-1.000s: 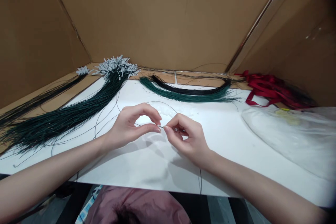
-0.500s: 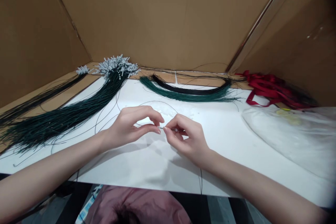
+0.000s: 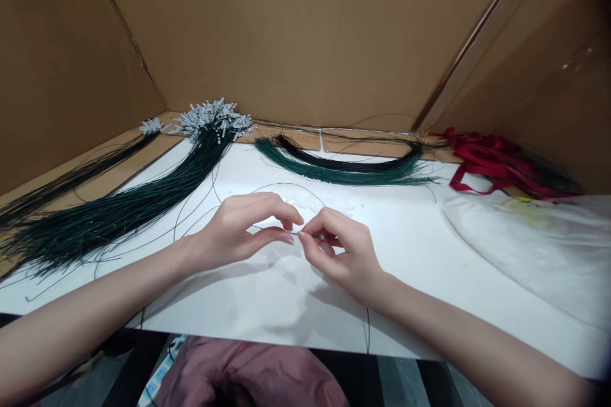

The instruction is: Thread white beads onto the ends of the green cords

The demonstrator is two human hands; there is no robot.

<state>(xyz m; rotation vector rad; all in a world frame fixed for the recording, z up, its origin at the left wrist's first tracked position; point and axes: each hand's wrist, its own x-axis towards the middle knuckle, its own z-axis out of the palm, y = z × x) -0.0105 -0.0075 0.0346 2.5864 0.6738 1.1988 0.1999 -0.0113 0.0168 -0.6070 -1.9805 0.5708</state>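
Observation:
Over the middle of the white board, my left hand [image 3: 255,229] and my right hand [image 3: 341,248] meet almost fingertip to fingertip. Between them runs a short stretch of thin dark wire [image 3: 294,233], pinched by thumb and fingers on both sides. The left index finger arches over the pinch. Behind the hands a loop of thin wire [image 3: 286,184] curves over the board, and another length [image 3: 368,331] hangs below my right wrist. Small white bits, bead-like, lie scattered on the board [image 3: 305,198] beyond my fingers. Any bead at the fingertips is too small to make out.
A thick bundle of green wires [image 3: 143,213] tipped with white beads [image 3: 212,117] lies at left, beside a thinner one [image 3: 105,168]. Curved green and black wires [image 3: 344,173] lie at the back. Red ribbon [image 3: 491,162] and a clear plastic bag [image 3: 534,248] sit right. Cardboard walls [image 3: 305,38] surround the board.
My left index finger has reached slightly further right, closer to my right fingertips. My right hand keeps nearly the same pinch, and the rest of the board looks unchanged.

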